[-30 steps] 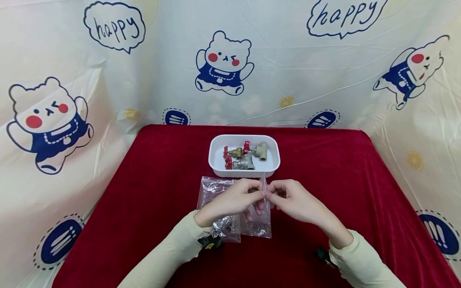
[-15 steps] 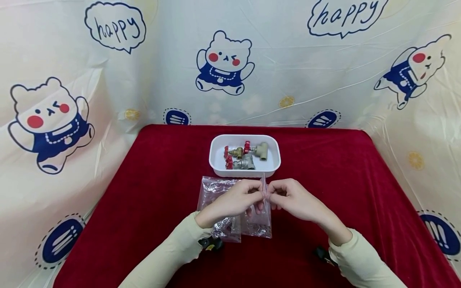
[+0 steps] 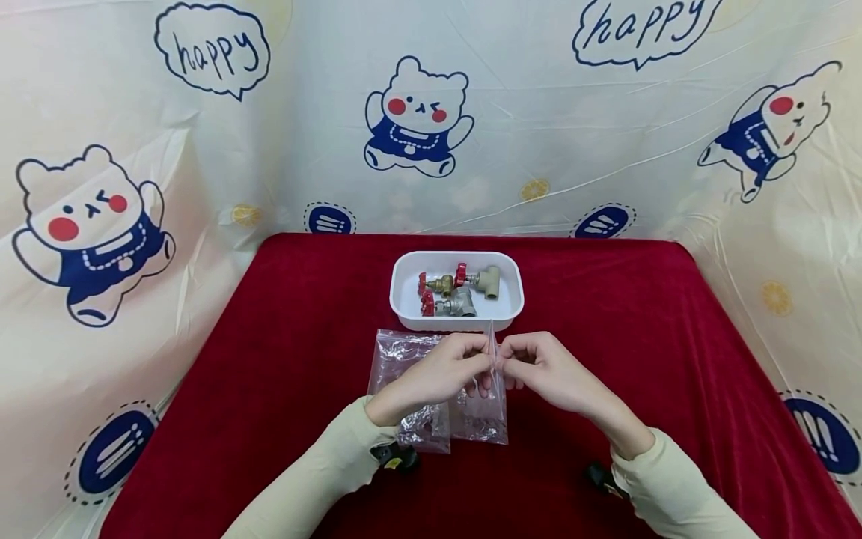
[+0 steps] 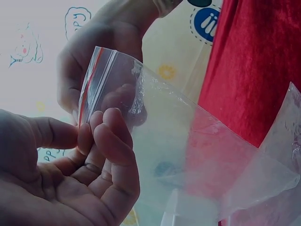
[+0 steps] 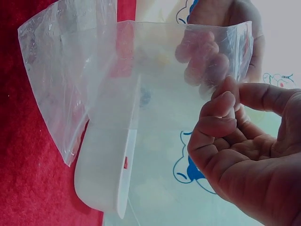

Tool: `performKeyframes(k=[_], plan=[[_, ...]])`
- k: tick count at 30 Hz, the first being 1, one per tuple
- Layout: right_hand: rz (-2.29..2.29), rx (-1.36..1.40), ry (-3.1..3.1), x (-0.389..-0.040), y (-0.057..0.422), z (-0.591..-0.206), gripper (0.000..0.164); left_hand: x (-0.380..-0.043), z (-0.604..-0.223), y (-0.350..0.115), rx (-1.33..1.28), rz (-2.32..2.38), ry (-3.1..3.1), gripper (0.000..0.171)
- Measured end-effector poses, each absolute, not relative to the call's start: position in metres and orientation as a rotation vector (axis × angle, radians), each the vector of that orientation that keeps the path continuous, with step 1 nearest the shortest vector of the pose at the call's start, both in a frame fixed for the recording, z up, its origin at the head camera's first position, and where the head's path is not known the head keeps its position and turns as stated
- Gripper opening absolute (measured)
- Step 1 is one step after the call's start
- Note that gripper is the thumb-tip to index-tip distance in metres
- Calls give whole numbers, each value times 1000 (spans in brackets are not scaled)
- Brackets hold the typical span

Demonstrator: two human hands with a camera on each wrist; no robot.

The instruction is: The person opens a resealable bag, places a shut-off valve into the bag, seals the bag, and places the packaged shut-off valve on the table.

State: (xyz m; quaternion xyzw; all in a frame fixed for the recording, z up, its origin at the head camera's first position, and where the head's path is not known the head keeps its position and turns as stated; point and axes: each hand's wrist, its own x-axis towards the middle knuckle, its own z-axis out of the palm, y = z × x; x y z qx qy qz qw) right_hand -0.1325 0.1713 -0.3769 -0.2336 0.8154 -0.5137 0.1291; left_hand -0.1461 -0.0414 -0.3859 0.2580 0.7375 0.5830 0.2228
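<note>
Between the two hands a clear zip-lock bag (image 3: 494, 415) hangs upright, its mouth at the top. My left hand (image 3: 453, 368) pinches it near the zip strip between thumb and forefinger; in the left wrist view a red line runs along that strip. From the other side my right hand (image 3: 548, 373) pinches the same edge with thumb and fingertips, seen close in the right wrist view. Another clear zip-lock bag (image 3: 393, 352) lies on the cloth, partly hidden beneath the left hand and forearm.
A white tray (image 3: 400, 311) stands just beyond the hands. In it lie a brass valve (image 3: 441, 285), a silver metal valve (image 3: 459, 305) and a grey-beige valve (image 3: 490, 283), all with red handles. Red cloth (image 3: 303, 322) covers the table; a printed curtain hangs behind.
Both hands keep their pinch on the bag's top edge, with only a very slight upward shift of the right hand. Tray, valves and the other bag stay where they were.
</note>
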Motion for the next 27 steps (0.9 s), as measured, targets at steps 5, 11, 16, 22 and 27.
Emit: performKeyframes(k=[5, 11, 16, 22, 27], plan=[[-1532, -678, 2364, -132, 170, -379, 16, -146, -386, -41, 688, 1615, 2042, 22], [-1565, -670, 2378, -133, 168, -381, 16, -146, -386, -41, 682, 1621, 2054, 22], [-1580, -634, 2373, -133, 166, -383, 16, -147, -388, -41, 669, 1627, 2053, 23], [-1579, -611, 2379, -133, 165, -384, 16, -147, -389, -41, 659, 1635, 2036, 22], [-1586, -604, 2373, -133, 165, -385, 15, -148, -389, -41, 641, 1629, 2032, 22]])
